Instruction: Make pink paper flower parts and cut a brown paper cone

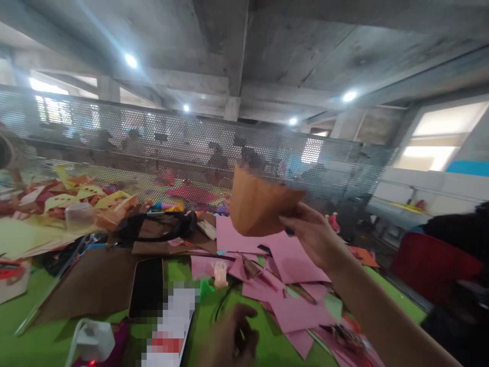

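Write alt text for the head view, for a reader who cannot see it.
A right hand holds up a folded orange paper shape above a green table strewn with pink paper sheets. The left hand rests low near a dark phone, with a mesh fence behind.

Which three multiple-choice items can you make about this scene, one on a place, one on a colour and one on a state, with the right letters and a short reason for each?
1. Where is the orange-brown folded paper?
A. Flat on the table
B. Lifted in the right hand
C. Under the phone

2. What colour are most paper sheets below the right hand?
A. Pink
B. Blue
C. White

3. In what state is the phone screen?
A. Lit
B. Dark
C. Covered with paper

Answers:
1 B: the right hand pinches the folded paper by its edge, above the table.
2 A: the pink sheets spread over the green top.
3 B: the phone lies flat with a black screen.
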The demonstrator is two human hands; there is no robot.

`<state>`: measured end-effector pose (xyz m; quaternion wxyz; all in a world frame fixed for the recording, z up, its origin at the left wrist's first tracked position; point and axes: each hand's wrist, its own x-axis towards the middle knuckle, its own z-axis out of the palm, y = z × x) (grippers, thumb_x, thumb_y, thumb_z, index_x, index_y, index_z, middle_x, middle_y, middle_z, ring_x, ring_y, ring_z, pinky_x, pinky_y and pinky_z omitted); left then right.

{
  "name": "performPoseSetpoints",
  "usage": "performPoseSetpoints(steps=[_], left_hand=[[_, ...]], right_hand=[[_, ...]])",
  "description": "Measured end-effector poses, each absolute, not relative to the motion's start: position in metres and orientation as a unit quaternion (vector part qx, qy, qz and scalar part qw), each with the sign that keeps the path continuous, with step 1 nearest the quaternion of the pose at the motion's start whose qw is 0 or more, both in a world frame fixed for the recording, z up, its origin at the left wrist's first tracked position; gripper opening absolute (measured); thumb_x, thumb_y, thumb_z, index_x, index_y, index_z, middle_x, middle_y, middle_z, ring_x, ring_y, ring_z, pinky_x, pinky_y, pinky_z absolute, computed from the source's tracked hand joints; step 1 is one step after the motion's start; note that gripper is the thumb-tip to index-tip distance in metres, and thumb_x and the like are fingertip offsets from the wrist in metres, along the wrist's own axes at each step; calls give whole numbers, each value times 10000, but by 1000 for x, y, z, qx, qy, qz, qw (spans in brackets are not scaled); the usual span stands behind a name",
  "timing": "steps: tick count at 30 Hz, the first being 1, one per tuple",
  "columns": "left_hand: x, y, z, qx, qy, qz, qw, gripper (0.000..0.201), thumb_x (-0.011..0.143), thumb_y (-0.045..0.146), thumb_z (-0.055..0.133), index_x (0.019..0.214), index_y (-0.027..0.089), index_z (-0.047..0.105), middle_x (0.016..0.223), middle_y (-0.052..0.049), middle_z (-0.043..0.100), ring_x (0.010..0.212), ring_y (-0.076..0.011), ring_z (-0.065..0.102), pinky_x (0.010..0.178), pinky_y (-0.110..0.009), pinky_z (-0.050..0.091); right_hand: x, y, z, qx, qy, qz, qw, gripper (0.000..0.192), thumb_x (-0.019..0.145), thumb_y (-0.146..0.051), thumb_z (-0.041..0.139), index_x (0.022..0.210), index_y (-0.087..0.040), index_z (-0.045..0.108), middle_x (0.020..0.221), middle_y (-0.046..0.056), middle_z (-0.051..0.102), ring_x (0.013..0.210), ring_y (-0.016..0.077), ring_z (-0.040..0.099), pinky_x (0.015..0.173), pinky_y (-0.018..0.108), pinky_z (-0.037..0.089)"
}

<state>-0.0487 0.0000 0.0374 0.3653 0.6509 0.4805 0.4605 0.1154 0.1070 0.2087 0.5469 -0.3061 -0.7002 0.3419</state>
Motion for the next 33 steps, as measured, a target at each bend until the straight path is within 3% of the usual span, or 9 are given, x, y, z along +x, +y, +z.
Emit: performPoseSetpoints(steps=[2,5,10,14,17,20,24,29,33], left_hand=[[-53,1,39,581,480,556,351,250,827,296,563,1054,200,601,778,-24,656,591,-130,577,514,-222,417],[-65,-2,47,524,475,648,283,355,831,331,579,1165,213,546,1010,-69,647,815,-168,620,702,-282,487],[-78,-16,46,524,493,660,215,408,853,322,567,1242,234,477,1228,-94,541,1110,-224,550,882,-370,489],[-77,-48,29,606,505,595,153,487,872,242,527,1340,260,394,1369,-92,468,1276,-263,442,1014,-456,413],[-75,-79,19,721,490,472,130,617,837,137,486,1417,282,333,1442,-81,427,1329,-279,397,1048,-456,397],[-72,-100,13,836,407,337,149,792,754,138,549,1467,315,252,1428,-66,477,1261,-270,494,1023,-428,439],[-70,-111,2,898,329,265,121,890,755,199,613,1492,343,135,1346,-26,568,1158,-228,591,983,-370,473],[-74,-119,-14,919,309,225,102,751,835,198,565,1475,356,205,1351,-15,561,1214,-191,552,1046,-335,414],[-81,-124,-18,914,297,249,120,493,841,325,607,1313,408,490,1275,12,628,1179,-192,582,1046,-369,429]], right_hand=[[135,75,197,-339,-738,276,515,181,741,-262,700,919,-227,698,922,17,727,881,197,661,823,332,511],[159,28,173,-366,-822,164,404,97,854,-251,623,905,-246,706,968,42,729,917,200,667,792,318,522],[177,-38,125,-300,-907,25,294,265,902,-104,490,1017,-273,658,1045,38,729,985,179,657,914,341,463],[179,-73,93,-302,-921,-17,246,357,847,-47,470,1059,-276,643,1007,23,743,889,170,681,833,315,474],[178,-90,77,-312,-919,-9,242,337,823,-60,481,1038,-261,645,951,14,752,813,176,683,742,312,469],[178,-102,69,-328,-917,17,226,334,833,-58,460,1027,-258,646,958,19,747,819,169,678,727,307,459],[179,-115,63,-324,-922,59,203,340,832,-88,458,1058,-257,649,941,36,747,840,174,673,758,310,475],[178,-129,66,-341,-912,106,200,311,847,-98,506,1068,-258,654,929,39,749,815,173,677,733,289,505],[182,-133,79,-326,-910,145,211,391,854,-106,535,1194,-287,598,1012,13,742,891,171,679,796,298,521]])
